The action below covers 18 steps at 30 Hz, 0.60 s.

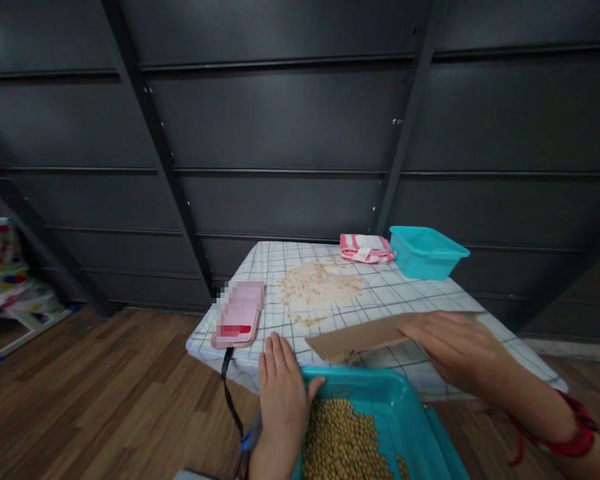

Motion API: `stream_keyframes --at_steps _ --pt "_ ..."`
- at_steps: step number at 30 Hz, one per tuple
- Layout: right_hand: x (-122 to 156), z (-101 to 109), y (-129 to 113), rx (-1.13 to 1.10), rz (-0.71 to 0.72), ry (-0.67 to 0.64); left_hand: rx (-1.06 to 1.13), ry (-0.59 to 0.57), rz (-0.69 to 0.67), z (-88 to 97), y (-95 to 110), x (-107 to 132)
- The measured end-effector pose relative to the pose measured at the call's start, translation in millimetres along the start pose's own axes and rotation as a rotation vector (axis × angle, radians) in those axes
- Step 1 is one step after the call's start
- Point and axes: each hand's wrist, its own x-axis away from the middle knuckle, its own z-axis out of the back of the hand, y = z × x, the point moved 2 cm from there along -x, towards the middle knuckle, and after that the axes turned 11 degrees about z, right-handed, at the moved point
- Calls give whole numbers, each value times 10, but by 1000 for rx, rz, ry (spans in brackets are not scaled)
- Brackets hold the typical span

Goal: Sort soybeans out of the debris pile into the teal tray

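Observation:
My right hand (447, 340) grips a flat strip of brown cardboard (365, 337), which slants just above the near side of the table. My left hand (283, 393) lies with its fingers stretched over the table's front edge, its thumb against the rim of a teal plastic tub (405, 400). Inside the tub are many round, yellow-brown beans (343, 440), gathered mostly at the left. Beyond the cardboard, a pale powdery or grainy spread with tan bits (323, 287) covers part of the checked tablecloth (267, 260).
At the table's left lies a pink phone-like device (237, 313), with a black strap (226, 380) hanging below it. A folded red-and-white striped cloth (365, 248) and a smaller teal basin (425, 252) stand at the back right. A dark panelled wall (280, 120) rises behind.

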Motion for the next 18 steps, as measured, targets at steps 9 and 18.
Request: stream_keyframes --at_steps 9,18 --pt "32 -187 -96 97 27 -31 -11 27 -14 -35 -19 15" --pt "144 100 -100 -229 -73 -65 28 -23 13 20 -18 4"
